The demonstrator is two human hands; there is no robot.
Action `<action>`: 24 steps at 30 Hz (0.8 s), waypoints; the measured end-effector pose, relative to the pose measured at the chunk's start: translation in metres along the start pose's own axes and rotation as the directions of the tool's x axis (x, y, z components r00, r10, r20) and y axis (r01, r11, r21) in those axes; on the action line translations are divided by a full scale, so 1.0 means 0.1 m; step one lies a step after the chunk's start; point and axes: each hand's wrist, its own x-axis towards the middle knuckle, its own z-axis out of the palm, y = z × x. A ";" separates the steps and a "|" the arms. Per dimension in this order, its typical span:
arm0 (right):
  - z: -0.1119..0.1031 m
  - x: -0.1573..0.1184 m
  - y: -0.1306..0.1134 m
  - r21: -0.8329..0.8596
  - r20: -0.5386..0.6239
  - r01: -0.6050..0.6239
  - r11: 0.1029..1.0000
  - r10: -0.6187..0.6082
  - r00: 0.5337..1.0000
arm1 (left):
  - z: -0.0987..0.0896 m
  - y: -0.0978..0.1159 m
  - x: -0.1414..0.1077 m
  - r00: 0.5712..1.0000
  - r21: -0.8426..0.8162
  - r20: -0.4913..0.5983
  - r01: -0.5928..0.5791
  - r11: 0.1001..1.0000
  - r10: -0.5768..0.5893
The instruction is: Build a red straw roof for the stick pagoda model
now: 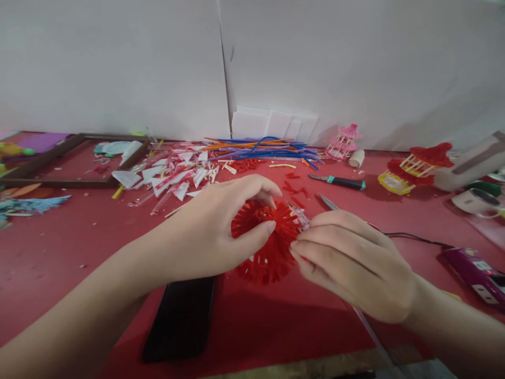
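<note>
On the table in front of me lies a round red piece [266, 266] with fringe-like strips radiating from its middle, perhaps of pipe cleaner. My left hand [219, 223] arches over its left side, thumb and fingers curved but apart, with nothing visible between them. At the right edge of the piece, my right hand [357, 258] has its fingers pressed together in a pinch. Whatever sits between those fingertips is hidden. A small pinkish, glittery bit [302, 217] shows just beyond them. Short red pieces [295, 189] lie scattered behind the round piece.
A black phone [179, 318] lies below my left wrist. Farther back are a utility knife [339, 181], bundled pipe cleaners [264, 150] and plastic wrappers [177, 176]. Small red [420, 166] and pink [343, 142] pagoda models stand right. A purple power strip [473, 273] lies beyond my right wrist.
</note>
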 end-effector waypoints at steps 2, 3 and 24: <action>-0.02 0.02 -0.01 0.014 0.014 -0.009 1.000 0.009 1.000 | 0.00 0.00 0.00 1.000 -0.003 0.000 -0.003 1.000 0.003; -0.03 0.03 -0.01 0.029 0.025 -0.018 0.999 0.017 1.000 | 0.00 -0.01 0.00 1.000 -0.004 0.000 -0.003 1.000 0.003; 0.06 0.04 -0.12 0.022 0.005 0.013 1.000 -0.013 1.000 | 0.00 0.03 0.00 0.999 0.047 0.025 0.026 0.999 -0.027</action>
